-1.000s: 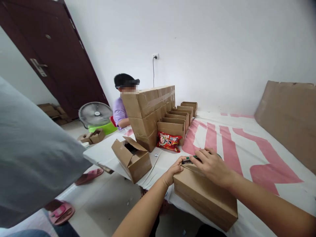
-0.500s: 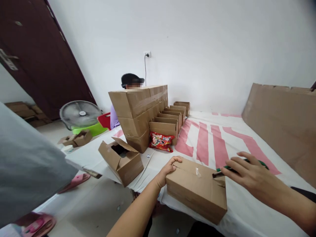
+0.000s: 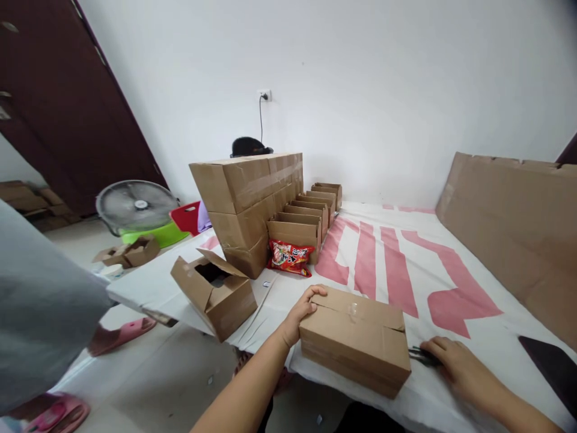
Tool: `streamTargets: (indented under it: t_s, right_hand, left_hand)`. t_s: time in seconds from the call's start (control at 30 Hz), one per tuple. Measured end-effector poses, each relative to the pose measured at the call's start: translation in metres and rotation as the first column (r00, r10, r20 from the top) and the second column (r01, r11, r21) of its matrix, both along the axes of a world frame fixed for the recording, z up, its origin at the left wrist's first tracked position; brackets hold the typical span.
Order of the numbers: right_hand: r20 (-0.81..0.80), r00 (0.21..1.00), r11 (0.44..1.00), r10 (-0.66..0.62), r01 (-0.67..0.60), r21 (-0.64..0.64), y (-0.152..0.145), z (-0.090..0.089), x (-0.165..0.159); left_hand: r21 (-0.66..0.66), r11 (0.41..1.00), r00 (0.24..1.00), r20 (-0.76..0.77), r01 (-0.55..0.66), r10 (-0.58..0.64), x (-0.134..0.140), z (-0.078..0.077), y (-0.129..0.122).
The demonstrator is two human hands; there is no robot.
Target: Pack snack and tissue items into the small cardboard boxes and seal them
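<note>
A closed cardboard box lies at the table's near edge, with a bit of clear tape on its top flaps. My left hand grips its left far corner, fingers bent over the top edge. Right of the box, my right hand is low at the tabletop, fingers closed around a slim dark tool. The tool's tip points toward the box's right end; blur and the fingers hide its exact kind. An open carton with raised flaps stands to the left.
Stacked sealed boxes and a row of open cartons stand behind, beside a red snack packet. A cardboard sheet leans at right; a dark flat object lies below it. A fan and people are at left.
My right hand has moved off the box top, down to the table on its right, with the tool. My left hand keeps its place on the box. The view has shifted slightly.
</note>
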State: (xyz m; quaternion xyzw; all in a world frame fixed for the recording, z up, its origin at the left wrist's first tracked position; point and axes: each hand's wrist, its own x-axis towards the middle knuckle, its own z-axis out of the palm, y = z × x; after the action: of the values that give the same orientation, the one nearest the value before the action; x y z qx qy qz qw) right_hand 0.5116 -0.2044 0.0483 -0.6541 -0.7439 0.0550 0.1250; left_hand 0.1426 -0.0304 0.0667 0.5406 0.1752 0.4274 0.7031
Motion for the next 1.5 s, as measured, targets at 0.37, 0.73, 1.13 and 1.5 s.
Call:
streamTargets:
  t_s: [0.37, 0.73, 1.13, 1.5]
  right_hand:
    - [-0.017, 0.903, 0.856, 0.430, -0.401, 0.327, 0.071, 0.111, -0.120]
    - [-0.368, 0.904, 0.968, 0.217, -0.150, 0.200, 0.030, 0.114, -0.086]
    - [-0.252, 0.947, 0.968, -0.201, 0.153, -0.197, -0.057, -0.021, -0.045]
    - [-0.275, 0.940, 0.979, -0.203, 0.193, -0.062, -0.051, 0.004, -0.028]
  left_hand:
    - [0.043, 0.999, 0.999, -0.034, -0.031, 0.033, 0.001, 0.011, -0.008]
    - [0.036, 0.998, 0.997, -0.052, -0.051, 0.053, 0.000, 0.009, -0.008]
    - [-0.026, 0.999, 0.993, -0.107, -0.042, 0.039, 0.000, 0.010, -0.004]
    - [0.541, 0.838, 0.817, -0.512, 0.066, 0.266, -0.051, 0.071, -0.031]
